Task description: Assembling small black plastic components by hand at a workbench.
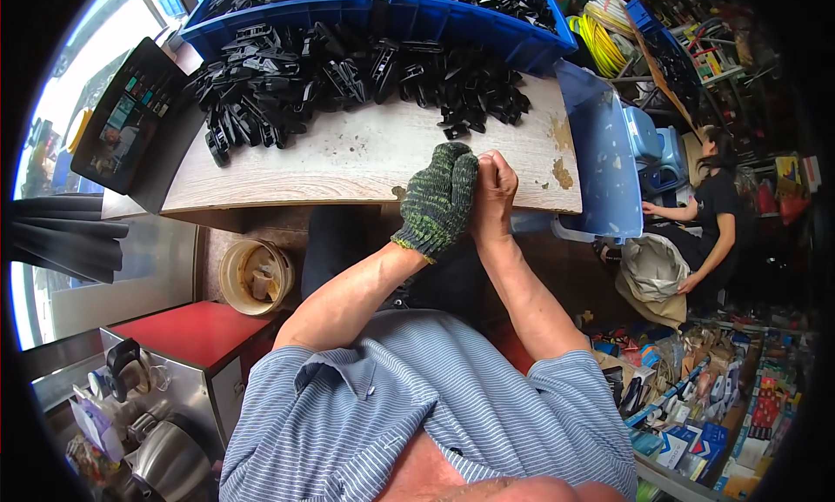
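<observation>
My left hand (437, 199) wears a dark green knitted glove and is closed. Bare and also closed, my right hand (495, 193) presses against its side. Both are at the table's front edge, and whatever lies between the fingers is hidden or too small to make out. Beyond them a long heap of black plastic clip-like parts (261, 89) spreads over the white wood-grain table (348, 158). A smaller group of the same black parts (483, 89) lies closest to my hands.
Two blue bins (474, 19) of black parts stand at the back. A tablet screen (130, 123) leans at left; a blue plastic tub (600, 154) stands right. A bucket (255, 277) sits below. Another person (718, 202) holds an open white sack (652, 271) at far right.
</observation>
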A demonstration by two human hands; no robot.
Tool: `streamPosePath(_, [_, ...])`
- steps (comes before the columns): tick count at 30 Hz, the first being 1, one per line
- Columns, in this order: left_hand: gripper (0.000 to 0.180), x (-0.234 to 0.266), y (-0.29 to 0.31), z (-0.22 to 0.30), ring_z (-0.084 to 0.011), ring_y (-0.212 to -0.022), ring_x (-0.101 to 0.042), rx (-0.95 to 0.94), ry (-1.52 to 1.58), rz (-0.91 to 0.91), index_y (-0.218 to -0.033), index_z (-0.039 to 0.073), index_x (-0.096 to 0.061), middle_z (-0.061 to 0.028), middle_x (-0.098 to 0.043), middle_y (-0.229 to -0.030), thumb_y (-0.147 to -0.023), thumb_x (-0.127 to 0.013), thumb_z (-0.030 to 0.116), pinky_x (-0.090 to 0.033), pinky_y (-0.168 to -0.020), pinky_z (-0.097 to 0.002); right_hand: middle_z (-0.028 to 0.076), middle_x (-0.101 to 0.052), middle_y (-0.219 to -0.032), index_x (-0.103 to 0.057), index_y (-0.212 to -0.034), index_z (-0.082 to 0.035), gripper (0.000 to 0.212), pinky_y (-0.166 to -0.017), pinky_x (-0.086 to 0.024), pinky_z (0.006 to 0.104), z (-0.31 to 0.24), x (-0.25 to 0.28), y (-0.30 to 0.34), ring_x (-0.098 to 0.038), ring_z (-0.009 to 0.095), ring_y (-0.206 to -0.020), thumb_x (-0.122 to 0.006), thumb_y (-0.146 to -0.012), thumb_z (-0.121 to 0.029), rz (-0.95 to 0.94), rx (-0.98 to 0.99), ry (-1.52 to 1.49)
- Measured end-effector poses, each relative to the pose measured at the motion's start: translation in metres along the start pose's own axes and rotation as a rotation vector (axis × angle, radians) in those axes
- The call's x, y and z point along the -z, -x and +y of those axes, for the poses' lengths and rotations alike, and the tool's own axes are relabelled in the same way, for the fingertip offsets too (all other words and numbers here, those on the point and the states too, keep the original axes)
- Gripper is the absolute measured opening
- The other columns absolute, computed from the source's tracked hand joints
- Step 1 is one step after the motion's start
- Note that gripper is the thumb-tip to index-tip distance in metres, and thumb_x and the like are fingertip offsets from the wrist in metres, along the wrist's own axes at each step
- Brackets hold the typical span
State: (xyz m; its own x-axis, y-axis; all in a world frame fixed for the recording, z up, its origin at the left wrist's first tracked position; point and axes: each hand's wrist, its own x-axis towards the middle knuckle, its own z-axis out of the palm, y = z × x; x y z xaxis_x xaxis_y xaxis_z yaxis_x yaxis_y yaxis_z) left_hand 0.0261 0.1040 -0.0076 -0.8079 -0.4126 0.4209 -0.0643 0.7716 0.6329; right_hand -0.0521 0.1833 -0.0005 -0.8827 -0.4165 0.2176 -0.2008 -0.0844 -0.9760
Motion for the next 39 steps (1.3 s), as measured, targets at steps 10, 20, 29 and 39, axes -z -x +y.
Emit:
streamPosePath(10, [0.024,0.036,-0.06,-0.045,-0.0359,-0.093,-0.067,0.027,-0.084,0.124,-0.108,0.009,-0.071,-0.0164,-0.07,-0.103,-0.09,-0.065,0.024,-0.053,-0.081,-0.0449,0.001,-0.03,-0.047,-0.041,-0.071,-0.012,0.033,-0.048,-0.056,0.0442,-0.02,0.011,-0.01,-0.037,0.015,-0.038,-0.049,-0.096,-0.031,0.229,-0.422,-0.332])
streamPosePath(20, [0.017,0.033,-0.069,-0.053,-0.036,-0.091,-0.065,0.021,-0.15,-0.041,-0.093,0.013,-0.069,-0.0144,-0.066,-0.1,-0.091,-0.062,0.028,-0.052,-0.076,-0.0486,0.006,-0.036,-0.06,-0.04,-0.121,-0.005,0.049,-0.061,-0.061,0.0517,-0.02,0.131,-0.09,-0.047,0.02,-0.052,-0.057,-0.094,-0.042,0.814,-0.367,-0.229])
streamPosePath(29, [0.036,0.054,-0.055,-0.04,-0.0155,-0.073,-0.061,0.269,0.629,-0.3,-0.105,0.008,-0.072,-0.0067,-0.066,-0.083,-0.095,-0.061,0.041,-0.05,-0.065,-0.0309,0.0,-0.043,-0.051,-0.062,-0.106,-0.004,0.028,-0.045,-0.055,0.0376,-0.025,0.048,-0.04,-0.05,0.014,-0.045,-0.066,-0.094,-0.029,0.044,-0.384,-0.221])
streamPosePath(39, [0.02,0.05,-0.052,-0.047,-0.0327,-0.082,-0.07,0.066,0.563,-0.517,-0.097,0.01,-0.067,-0.0109,-0.071,-0.086,-0.077,-0.07,0.01,-0.054,-0.07,-0.0415,-0.005,-0.048,-0.063,-0.064,-0.087,-0.006,0.023,-0.04,-0.038,0.0243,-0.009,-0.002,-0.014,-0.038,0.006,-0.044,-0.066,-0.095,-0.028,-0.202,-0.241,-0.181])
